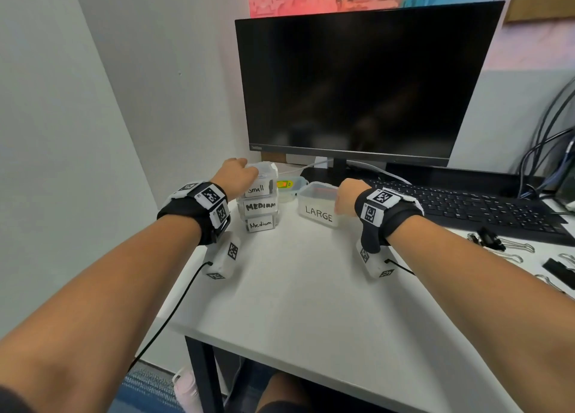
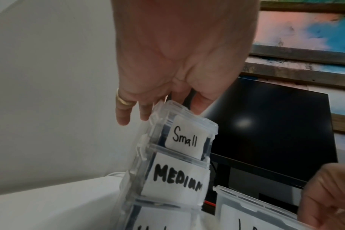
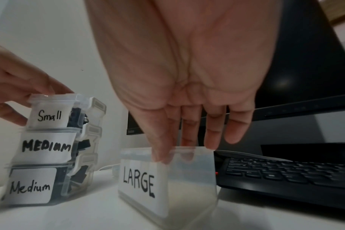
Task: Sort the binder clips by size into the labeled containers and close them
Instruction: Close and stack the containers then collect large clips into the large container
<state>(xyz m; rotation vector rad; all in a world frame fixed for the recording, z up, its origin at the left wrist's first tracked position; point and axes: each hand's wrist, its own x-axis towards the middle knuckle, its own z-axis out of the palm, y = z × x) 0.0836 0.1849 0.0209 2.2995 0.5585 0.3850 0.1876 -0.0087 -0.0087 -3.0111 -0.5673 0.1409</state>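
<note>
Hands [image 1: 236, 176] [image 1: 347, 194] over white desk [image 1: 311, 288] — dark monitor [image 1: 357, 85], keyboard [image 1: 485, 204], grey wall [image 1: 93, 101] behind.

Both bare forearms are stretched forward, and a black band [image 1: 193, 207] is worn round each wrist. The left hand [image 1: 235, 176] is turned palm down, with its fingers [image 2: 123, 115] loosely spread and nearly straight (a gold ring [image 2: 122, 99] is worn on one) and laid over the small box [image 2: 184, 137]. The right hand [image 1: 350, 196] is pointed downward; its fingers [image 3: 214, 132] are held straight and close together, and their tips are set against the rim of the large box [image 3: 191, 179].
</note>
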